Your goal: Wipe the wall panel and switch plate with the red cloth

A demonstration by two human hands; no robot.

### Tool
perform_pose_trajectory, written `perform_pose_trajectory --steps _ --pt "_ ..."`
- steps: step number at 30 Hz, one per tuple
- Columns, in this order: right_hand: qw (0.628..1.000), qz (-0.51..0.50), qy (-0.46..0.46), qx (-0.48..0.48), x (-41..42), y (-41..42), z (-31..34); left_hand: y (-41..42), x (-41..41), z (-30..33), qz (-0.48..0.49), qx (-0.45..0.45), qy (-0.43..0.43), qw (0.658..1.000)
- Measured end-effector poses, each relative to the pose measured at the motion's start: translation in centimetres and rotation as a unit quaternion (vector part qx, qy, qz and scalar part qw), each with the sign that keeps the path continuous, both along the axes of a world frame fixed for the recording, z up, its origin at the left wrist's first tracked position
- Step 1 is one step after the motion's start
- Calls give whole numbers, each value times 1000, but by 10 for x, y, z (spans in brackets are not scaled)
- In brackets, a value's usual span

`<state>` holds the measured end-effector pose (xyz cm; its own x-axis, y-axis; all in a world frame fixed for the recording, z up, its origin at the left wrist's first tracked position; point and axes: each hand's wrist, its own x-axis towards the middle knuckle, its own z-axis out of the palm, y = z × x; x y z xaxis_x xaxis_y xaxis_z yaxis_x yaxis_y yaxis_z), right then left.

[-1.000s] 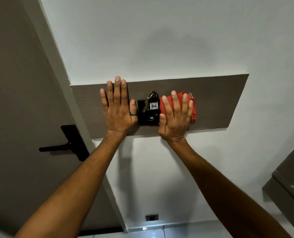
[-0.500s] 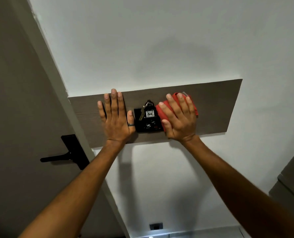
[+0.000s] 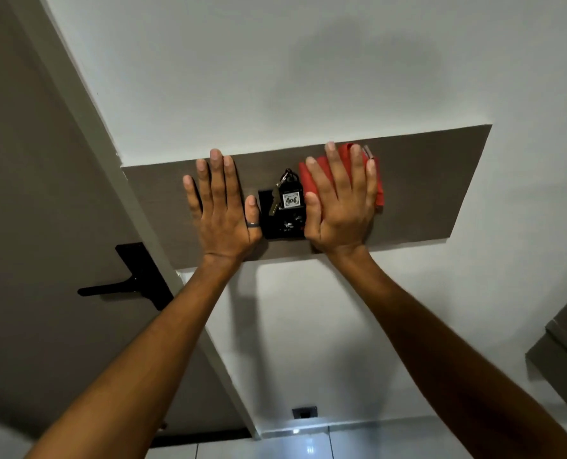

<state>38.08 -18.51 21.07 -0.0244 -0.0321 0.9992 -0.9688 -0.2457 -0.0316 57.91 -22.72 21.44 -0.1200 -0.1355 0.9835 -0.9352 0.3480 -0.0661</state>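
Note:
A long brown wood-grain wall panel (image 3: 424, 190) runs across the white wall. In its middle sits a black switch plate (image 3: 283, 223) with a key and a tag marked 406 (image 3: 290, 198) hanging in it. My right hand (image 3: 340, 207) lies flat, fingers spread, pressing the red cloth (image 3: 376, 187) against the panel just right of the plate; the cloth shows above and to the right of the hand. My left hand (image 3: 221, 210) rests flat and bare on the panel to the left of the plate, a dark ring on its thumb.
A brown door with a black lever handle (image 3: 126, 283) stands at the left, beyond a white door frame (image 3: 136, 207). A small black socket (image 3: 304, 413) sits low on the wall. A grey cabinet edge (image 3: 563, 346) juts in at the right.
My right hand has turned from tilted to upright on the cloth and slid slightly up the panel. The left hand stays flat in place.

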Motion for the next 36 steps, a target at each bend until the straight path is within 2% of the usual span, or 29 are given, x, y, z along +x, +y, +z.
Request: perform_pose_trajectory --steps 5,11,15,18,20,26,31,36 --pt "999 -24 37 19 -9 26 -57 4 -4 0 5 -1 4 1000" --pt "1000 -4 15 -17 -8 2 -1 3 -4 4 -1 -3 1 1000" --pt "999 -18 26 2 -12 8 -52 2 -2 0 7 -3 -4 1000" --pt "993 -52 99 26 -22 19 -84 4 -2 1 9 -6 -5 1000" --pt "993 -42 105 34 -25 18 -73 5 -3 1 6 -6 -4 1000" --pt "1000 -8 19 18 -7 7 -15 5 -3 3 -2 5 -4 1000" --pt "999 -5 46 13 -14 17 -38 5 -3 0 1 6 -3 1000" --pt "999 2 54 3 -13 9 -7 4 -4 2 2 6 0 1000"
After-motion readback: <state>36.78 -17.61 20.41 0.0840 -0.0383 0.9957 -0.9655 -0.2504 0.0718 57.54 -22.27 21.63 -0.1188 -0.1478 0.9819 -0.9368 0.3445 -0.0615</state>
